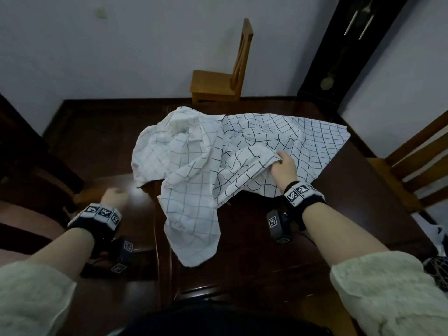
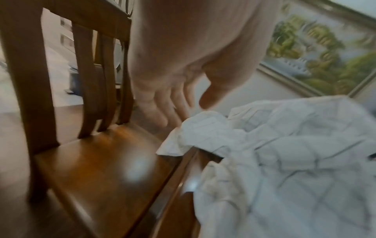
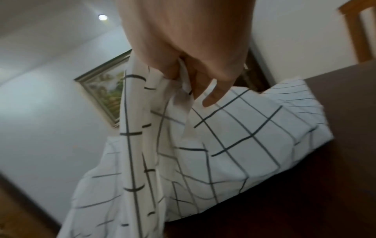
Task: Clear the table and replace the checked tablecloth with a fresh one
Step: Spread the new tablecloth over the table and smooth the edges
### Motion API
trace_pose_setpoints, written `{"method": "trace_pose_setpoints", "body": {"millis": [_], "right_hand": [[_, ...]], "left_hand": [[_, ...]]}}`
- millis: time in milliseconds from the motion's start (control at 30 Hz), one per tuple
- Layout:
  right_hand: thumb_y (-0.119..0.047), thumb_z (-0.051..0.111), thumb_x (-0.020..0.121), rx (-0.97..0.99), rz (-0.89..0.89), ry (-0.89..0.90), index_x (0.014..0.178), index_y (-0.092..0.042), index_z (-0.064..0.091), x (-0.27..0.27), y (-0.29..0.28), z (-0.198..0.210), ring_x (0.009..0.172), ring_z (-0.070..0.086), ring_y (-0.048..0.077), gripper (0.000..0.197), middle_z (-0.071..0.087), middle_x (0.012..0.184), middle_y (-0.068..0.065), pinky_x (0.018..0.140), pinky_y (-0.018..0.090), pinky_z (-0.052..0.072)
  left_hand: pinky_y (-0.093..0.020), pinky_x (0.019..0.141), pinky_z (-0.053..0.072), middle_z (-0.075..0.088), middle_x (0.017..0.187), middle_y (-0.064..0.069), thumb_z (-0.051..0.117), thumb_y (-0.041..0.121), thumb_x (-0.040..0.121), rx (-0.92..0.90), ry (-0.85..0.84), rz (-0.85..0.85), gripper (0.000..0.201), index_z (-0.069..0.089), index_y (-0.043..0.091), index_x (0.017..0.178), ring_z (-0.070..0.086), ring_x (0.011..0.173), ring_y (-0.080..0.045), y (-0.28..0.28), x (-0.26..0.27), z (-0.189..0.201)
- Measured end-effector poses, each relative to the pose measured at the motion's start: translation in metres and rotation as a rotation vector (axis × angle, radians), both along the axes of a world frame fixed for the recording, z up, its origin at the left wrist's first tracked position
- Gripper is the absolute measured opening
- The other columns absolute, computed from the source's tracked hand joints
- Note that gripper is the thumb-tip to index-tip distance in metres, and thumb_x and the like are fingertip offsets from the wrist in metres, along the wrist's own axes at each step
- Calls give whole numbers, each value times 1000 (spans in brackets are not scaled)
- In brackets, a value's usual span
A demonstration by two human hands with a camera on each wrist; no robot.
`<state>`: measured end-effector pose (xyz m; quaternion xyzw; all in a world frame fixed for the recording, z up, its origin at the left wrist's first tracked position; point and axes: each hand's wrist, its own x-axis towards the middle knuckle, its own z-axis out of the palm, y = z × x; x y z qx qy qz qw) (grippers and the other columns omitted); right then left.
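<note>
A white tablecloth with thin black checks (image 1: 194, 166) lies crumpled on the dark wooden table (image 1: 278, 251), one end hanging over the near edge. My right hand (image 1: 282, 163) grips a raised fold of the cloth (image 3: 183, 112) between thumb and fingers (image 3: 213, 96). My left hand (image 1: 114, 196) hovers over the chair seat at the left, apart from the cloth; its fingers (image 2: 158, 109) are straight and hold nothing. The cloth's bunched edge (image 2: 203, 128) lies just right of that hand.
A brown wooden chair (image 2: 91, 161) stands at the table's left side under my left hand. A small chair (image 1: 223, 81) stands by the far wall, another chair (image 1: 417, 166) at the right. A tall dark clock case (image 1: 344, 44) occupies the far right corner. A framed landscape painting (image 2: 325, 48) hangs on the wall.
</note>
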<state>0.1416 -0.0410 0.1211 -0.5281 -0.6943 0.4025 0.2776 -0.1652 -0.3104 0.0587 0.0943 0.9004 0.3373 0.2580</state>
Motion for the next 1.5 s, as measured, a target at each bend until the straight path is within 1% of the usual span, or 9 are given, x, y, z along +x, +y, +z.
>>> {"method": "trace_pose_setpoints", "body": {"millis": [67, 167, 367, 567, 667, 867, 1167, 1300, 1500], "right_hand": [[-1, 39, 91, 4, 61, 4, 125, -7, 56, -17, -10, 8, 97, 56, 24, 38, 60, 111, 10, 83, 34, 47], [-3, 37, 93, 39, 141, -20, 117, -7, 58, -34, -24, 11, 93, 57, 23, 33, 61, 104, 6, 82, 33, 47], [-1, 47, 82, 35, 286, -71, 86, -4, 67, -36, -31, 18, 77, 56, 23, 21, 62, 79, 7, 71, 33, 46], [-23, 71, 77, 75, 322, -257, 91, -18, 59, -11, -13, 21, 75, 54, 11, 19, 59, 86, -5, 61, 25, 41], [-19, 62, 81, 109, 158, -460, 108, -22, 53, 4, 3, 16, 83, 58, 18, 28, 60, 100, -3, 71, 30, 47], [-21, 48, 87, 66, -30, -656, 116, -22, 53, 35, 33, -1, 86, 55, 25, 29, 61, 107, 3, 70, 30, 42], [-8, 35, 97, -75, -205, 106, 129, -7, 52, 9, 94, 43, 113, 53, 30, 36, 55, 127, 16, 89, 35, 43], [-3, 43, 84, -34, -177, 535, 86, -19, 60, -11, 118, 98, 88, 57, 19, 23, 61, 90, 2, 77, 29, 47], [-14, 50, 90, 111, 61, -65, 100, -16, 51, 6, 117, 88, 92, 47, 18, 10, 52, 100, 2, 71, 26, 34]], "left_hand": [[-36, 96, 43, 59, 121, -12, 54, 13, 91, 209, 160, 55, 34, 55, 5, 124, 55, 111, -28, 15, 11, 25], [-32, 84, 47, 56, 121, -2, 63, 23, 88, 452, 183, -239, 38, 53, 12, 123, 55, 103, -15, 47, 65, 57], [-39, 112, 32, 23, 155, -1, 76, 56, 67, 243, 232, -753, 112, 11, 20, 151, 29, 138, -18, 111, 154, 47], [-39, 88, 51, 65, 112, -8, 48, 31, 86, 139, 276, -717, 43, 51, 23, 128, 61, 104, -30, 154, 158, 49], [-35, 85, 49, 67, 109, -11, 48, 11, 86, 191, 324, -634, 38, 61, 17, 121, 60, 103, -31, 167, 149, 58], [-31, 80, 45, 68, 105, -9, 52, 13, 85, 296, 375, -589, 28, 65, 14, 111, 59, 98, -28, 187, 126, 83], [-34, 85, 45, 67, 107, -10, 54, 24, 90, 207, 439, -669, 29, 64, 13, 115, 59, 104, -30, 210, 118, 96], [-36, 77, 48, 65, 88, -9, 50, 21, 92, 248, 430, -664, 18, 64, 11, 96, 60, 89, -31, 219, 124, 103], [-39, 92, 47, 66, 108, -14, 44, 7, 87, 260, 342, -463, 32, 65, 7, 111, 58, 104, -33, 217, 93, 101]]}}
